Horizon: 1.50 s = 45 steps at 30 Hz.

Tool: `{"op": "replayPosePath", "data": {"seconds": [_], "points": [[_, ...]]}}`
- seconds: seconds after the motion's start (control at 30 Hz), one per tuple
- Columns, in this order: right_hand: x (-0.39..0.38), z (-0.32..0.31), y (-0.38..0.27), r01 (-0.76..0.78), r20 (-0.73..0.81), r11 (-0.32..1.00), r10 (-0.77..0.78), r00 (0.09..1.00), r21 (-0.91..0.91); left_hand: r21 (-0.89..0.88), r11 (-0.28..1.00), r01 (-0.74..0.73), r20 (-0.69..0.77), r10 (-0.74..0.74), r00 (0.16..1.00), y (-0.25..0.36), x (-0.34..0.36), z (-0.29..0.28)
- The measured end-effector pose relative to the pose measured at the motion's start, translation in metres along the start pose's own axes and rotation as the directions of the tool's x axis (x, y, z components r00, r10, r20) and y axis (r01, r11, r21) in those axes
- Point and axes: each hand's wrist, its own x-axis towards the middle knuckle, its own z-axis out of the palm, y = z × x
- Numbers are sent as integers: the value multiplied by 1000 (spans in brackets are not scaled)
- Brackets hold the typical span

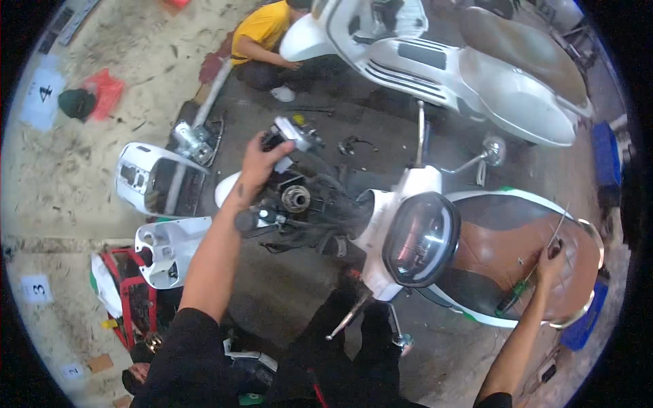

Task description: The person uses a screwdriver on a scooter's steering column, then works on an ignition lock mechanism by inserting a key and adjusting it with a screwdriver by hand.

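Observation:
My left hand (258, 163) is closed around a black-and-silver part (286, 132) that looks like a handlebar control, raised beside the stripped scooter front. Close to it are a bare steering stem (296, 198) with a round metal collar and a loose black grip (246, 221) with a silver fitting. At the right, the fingers of my right hand (552, 258) curl around a long screwdriver, its green handle (513, 297) low over the brown quilted seat (490, 255). Between my hands stands the white handlebar cover with its headlight (422, 238); brake levers and mirrors stick out from its sides.
A second white scooter (435, 68) stands at the far side, near a crouching person in yellow (262, 30). White body panels (143, 178) lie at the left by a red metal frame (129, 299). Blue crates (605, 156) line the right. Another person's head (139, 367) shows lower left.

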Motion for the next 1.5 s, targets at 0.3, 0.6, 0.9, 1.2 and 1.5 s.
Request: {"op": "replayPosePath", "data": {"seconds": [0.3,0.6,0.9,1.2,1.5], "points": [[1,-18,-50,-186,22,939,188,982,289,-159,985,69,75,-58,996,-34,17,-24],[-73,-33,-553,644,13,374,-870,492,668,-397,823,406,614,-91,784,-29,49,-56],[-52,-15,-616,601,307,497,-866,396,626,-351,801,485,755,-64,653,-42,71,-49],[-66,-16,-594,869,116,181,-983,144,461,-11,894,449,880,-204,428,-31,88,-50],[-68,-5,-569,383,334,652,-703,628,654,10,920,392,824,-230,518,-9,85,-28]]}}
